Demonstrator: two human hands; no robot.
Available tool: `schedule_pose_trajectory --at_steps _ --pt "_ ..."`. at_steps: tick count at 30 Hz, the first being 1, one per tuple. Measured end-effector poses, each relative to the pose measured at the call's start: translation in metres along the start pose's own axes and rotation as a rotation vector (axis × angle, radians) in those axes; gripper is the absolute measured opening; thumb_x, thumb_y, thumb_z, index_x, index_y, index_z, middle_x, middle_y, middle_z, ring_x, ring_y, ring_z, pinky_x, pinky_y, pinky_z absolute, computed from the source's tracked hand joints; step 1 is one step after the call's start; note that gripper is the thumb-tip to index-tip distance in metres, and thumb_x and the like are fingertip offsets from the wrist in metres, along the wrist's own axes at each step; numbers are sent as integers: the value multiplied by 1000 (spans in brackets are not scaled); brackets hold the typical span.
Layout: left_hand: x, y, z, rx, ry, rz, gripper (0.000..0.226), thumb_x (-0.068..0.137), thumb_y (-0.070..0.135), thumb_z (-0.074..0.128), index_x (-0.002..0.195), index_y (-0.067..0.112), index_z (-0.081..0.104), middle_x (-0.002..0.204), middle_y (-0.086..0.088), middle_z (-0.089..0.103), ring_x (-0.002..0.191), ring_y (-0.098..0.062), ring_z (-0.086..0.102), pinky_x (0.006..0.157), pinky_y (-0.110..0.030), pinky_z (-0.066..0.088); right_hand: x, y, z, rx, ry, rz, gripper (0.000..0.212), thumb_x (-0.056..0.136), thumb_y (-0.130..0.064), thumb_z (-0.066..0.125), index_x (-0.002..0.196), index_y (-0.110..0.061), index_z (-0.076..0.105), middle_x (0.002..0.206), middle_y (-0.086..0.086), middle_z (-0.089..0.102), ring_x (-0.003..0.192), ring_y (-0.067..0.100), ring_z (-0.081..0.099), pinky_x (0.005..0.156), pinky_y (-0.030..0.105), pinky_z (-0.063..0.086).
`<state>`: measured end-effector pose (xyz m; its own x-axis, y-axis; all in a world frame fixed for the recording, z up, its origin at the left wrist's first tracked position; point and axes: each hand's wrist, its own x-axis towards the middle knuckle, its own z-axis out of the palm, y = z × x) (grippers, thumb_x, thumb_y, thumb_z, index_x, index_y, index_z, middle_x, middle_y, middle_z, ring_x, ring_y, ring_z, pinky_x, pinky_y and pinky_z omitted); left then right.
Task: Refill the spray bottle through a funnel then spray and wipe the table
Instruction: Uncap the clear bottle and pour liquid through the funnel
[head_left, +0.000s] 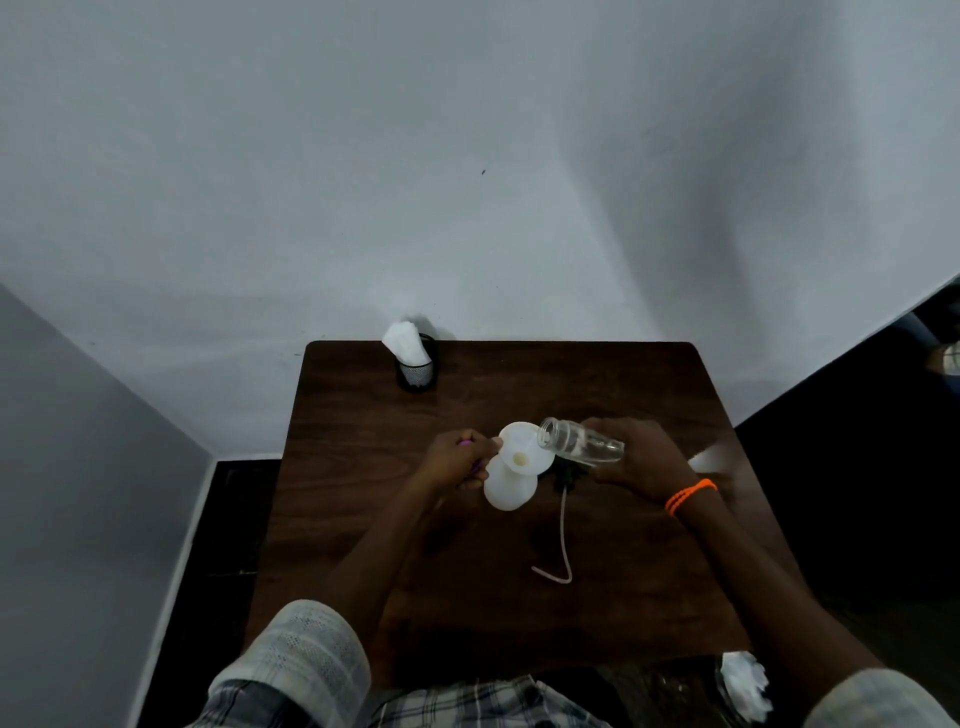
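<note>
A white spray bottle stands on the dark wooden table with a white funnel in its neck. My left hand holds the funnel's rim and the bottle's neck. My right hand grips a clear glass bottle, tipped on its side with its mouth over the funnel. The black spray head lies on the table behind the bottle, and its pale dip tube trails toward me.
A black mesh cup with white tissues stands at the table's far left edge by the wall. A white object sits by my right wrist. Crumpled white tissue lies in a container off the near right corner.
</note>
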<state>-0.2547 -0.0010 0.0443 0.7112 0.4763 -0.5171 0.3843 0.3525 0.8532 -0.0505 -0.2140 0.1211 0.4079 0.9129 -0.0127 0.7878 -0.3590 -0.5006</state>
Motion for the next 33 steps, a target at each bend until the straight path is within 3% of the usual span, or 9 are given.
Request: schedule_pose_trajectory --at_steps 4,10,16,28,33 --pt "0 -1 0 -11 -1 4 31 88 28 78 91 -1 68 72 -16 62 51 -15 60 47 -26 47 1 -1 -2 -30 12 -26 46 68 -32 86 112 -29 72 94 -8 76 83 9 72 71 38 59" --pt "1 -3 -1 -14 4 -7 39 86 31 80 94 -5 66 74 -16 64 54 -16 62 50 -26 48 2 -1 -3 -80 1 -36 46 69 -39 81 113 -27 72 97 -4 76 85 14 72 72 40 59" --pt "2 -4 0 -36 2 -5 35 86 30 80 90 -3 67 71 -15 62 56 -18 62 50 -27 48 3 -3 -4 -114 -2 -24 47 71 -32 85 115 -26 73 102 -3 77 90 15 72 77 38 59" --pt "0 -3 1 -40 8 -18 43 86 30 80 97 -9 64 73 -15 63 59 -18 62 51 -27 49 5 1 -3 -160 -19 6 56 70 -40 83 123 -28 69 110 -5 75 98 18 70 80 39 57" --pt "-1 -4 0 -42 0 -14 44 87 29 79 99 -11 63 74 -16 62 59 -19 62 50 -27 48 3 -5 -6 -164 2 -5 49 69 -29 86 115 -24 73 102 -1 76 91 22 71 76 41 58"
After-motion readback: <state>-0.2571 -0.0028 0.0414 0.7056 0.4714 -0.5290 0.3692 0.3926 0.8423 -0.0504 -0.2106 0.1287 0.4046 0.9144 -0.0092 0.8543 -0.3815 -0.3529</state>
